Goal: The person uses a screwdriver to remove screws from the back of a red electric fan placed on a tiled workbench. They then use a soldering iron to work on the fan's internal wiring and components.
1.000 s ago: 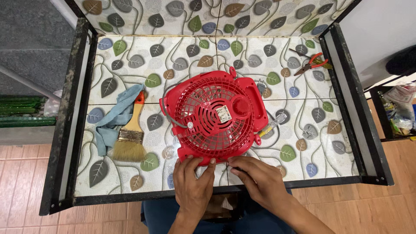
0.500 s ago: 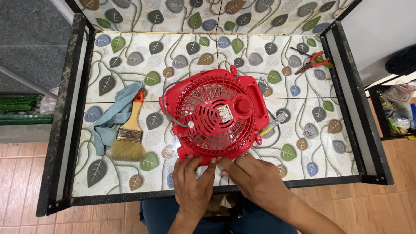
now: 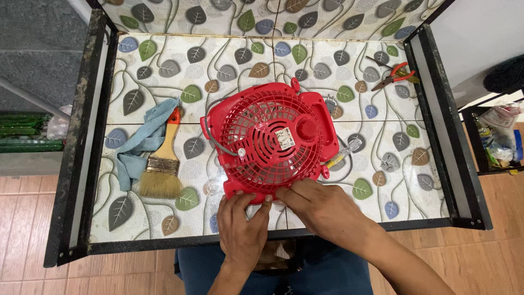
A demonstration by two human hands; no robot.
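Lying face down near the middle of the leaf-patterned tiled worktop point(image 3: 164, 60), the red fan housing point(image 3: 270, 142) shows its round grille back, with a small white label near the hub and a grey cord curling along its left edge. Both hands meet at the near rim of the fan housing: the left hand point(image 3: 243, 226) has its fingertips pressed on the lower edge, fingers bent and close together but not wrapped around anything, and the right hand point(image 3: 322, 207) lies just beside it, its grip loose, fingers stretched flat toward the same edge and touching it. Left of the fan housing a paintbrush point(image 3: 164, 161) with a wooden handle rests on a crumpled blue cloth point(image 3: 139, 142). Just right of the fan housing lies a screwdriver point(image 3: 344, 153) with a clear handle, and farther right and beyond it, red-handled pliers point(image 3: 396, 75) sit near the black metal frame point(image 3: 442, 120)
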